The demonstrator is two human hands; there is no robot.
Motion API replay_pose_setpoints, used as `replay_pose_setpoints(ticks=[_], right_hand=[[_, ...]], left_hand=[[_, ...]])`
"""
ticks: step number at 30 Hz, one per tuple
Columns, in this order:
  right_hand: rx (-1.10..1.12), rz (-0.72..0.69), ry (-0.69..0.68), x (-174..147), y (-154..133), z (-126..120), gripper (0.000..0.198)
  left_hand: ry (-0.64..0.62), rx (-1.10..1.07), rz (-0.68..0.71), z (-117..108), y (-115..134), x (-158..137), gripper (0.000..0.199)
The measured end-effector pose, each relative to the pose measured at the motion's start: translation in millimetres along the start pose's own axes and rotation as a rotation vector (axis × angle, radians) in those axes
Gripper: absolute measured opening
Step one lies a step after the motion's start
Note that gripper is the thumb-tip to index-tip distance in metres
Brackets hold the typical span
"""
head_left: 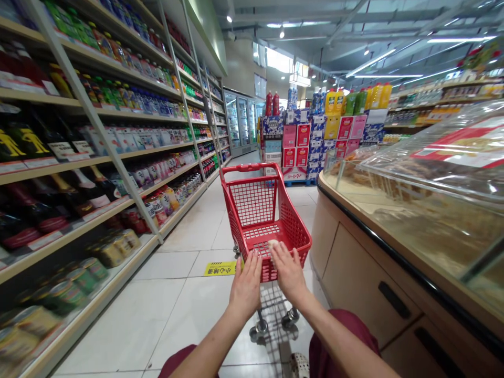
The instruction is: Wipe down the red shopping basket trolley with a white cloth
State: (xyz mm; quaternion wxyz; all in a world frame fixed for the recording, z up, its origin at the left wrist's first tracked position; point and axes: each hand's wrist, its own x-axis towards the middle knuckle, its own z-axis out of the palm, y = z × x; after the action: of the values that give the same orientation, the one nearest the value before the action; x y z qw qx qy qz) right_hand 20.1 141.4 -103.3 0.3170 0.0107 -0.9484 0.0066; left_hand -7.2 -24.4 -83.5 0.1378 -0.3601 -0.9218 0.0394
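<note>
A red plastic shopping cart (254,195) on a wheeled metal frame stands right in front of me, its near edge toward my body. My left hand (247,281) lies over that near edge with its fingers stretched out flat. Beside it, my right hand (287,270) rests on the same edge, fingers extended and slightly spread. Close to the right fingertips is a small pale thing (271,243), too small to name. The undersides of both hands are hidden, so a grip on the edge cannot be seen.
Tall shelves of bottles and cans (129,139) line the left side. A glass-topped counter (354,247) with packaged food closes in on the right. Stacked drink boxes (297,149) stand ahead, and fridges (240,118) farther back. A yellow floor sign (220,269) lies on white tiles.
</note>
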Motion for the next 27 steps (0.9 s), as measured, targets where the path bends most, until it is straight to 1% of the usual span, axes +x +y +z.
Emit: replay_pose_setpoints(ticks=[3, 4, 5, 8, 9, 10, 13, 14, 15, 17, 18, 19, 20, 22, 23, 24, 25, 27], right_hand=[[-0.051, 0.218, 0.023, 0, 3, 0, 0.054], [-0.053, 0.232, 0.023, 0, 3, 0, 0.054], [-0.042, 0.192, 0.017, 0, 1, 0, 0.054], [0.019, -0.039, -0.022, 0, -1, -1, 0.055], [0.023, -0.048, -0.029, 0, 1, -2, 0.056], [0.013, 0.002, -0.029, 0, 5, -3, 0.056], [-0.048, 0.283, -0.011, -1, 16, -5, 0.052], [-0.053, 0.304, -0.01, -1, 16, -4, 0.051], [-0.045, 0.259, -0.019, -1, 15, -4, 0.05], [-0.01, 0.06, -0.049, -1, 9, -3, 0.052], [0.002, -0.015, -0.061, 0, 7, -3, 0.053], [0.002, -0.033, -0.066, 0, 7, -3, 0.054], [-0.01, 0.013, -0.062, 1, 8, -4, 0.055], [-0.049, 0.201, -0.041, 2, 11, -6, 0.053], [-0.06, 0.261, -0.033, 2, 12, -6, 0.052], [-0.058, 0.264, -0.03, 2, 11, -5, 0.05], [-0.044, 0.21, -0.031, 2, 10, -5, 0.05], [-0.006, 0.038, -0.038, 1, 7, -3, 0.052]], left_hand=[[0.002, -0.009, -0.002, -1, 1, 0, 0.065], [0.001, -0.012, -0.004, -1, 1, 0, 0.065], [-0.002, -0.013, -0.007, -1, 1, 0, 0.065], [-0.019, -0.001, -0.007, -1, 0, 1, 0.065], [-0.019, 0.005, -0.005, 0, 0, 0, 0.065], [-0.017, 0.007, -0.002, 0, 0, 0, 0.066], [-0.012, -0.012, -0.003, -1, -1, 0, 0.064], [-0.015, -0.024, -0.007, -1, -1, 0, 0.063], [-0.021, -0.036, -0.009, -2, -1, 0, 0.062], [-0.034, -0.052, -0.009, -4, -1, 0, 0.063], [-0.037, -0.053, -0.004, -4, -1, 0, 0.063], [-0.037, -0.05, 0.002, -4, -1, 0, 0.064], [-0.031, -0.042, 0.007, -3, -1, 0, 0.065], [-0.004, -0.012, 0.008, 1, -2, 0, 0.065], [0.014, 0.006, 0.005, 3, -1, 0, 0.066], [0.031, 0.022, 0.001, 5, -1, 0, 0.066], [0.046, 0.036, -0.002, 6, -1, 0, 0.065], [0.06, 0.05, 0.001, 8, -1, 0, 0.064]])
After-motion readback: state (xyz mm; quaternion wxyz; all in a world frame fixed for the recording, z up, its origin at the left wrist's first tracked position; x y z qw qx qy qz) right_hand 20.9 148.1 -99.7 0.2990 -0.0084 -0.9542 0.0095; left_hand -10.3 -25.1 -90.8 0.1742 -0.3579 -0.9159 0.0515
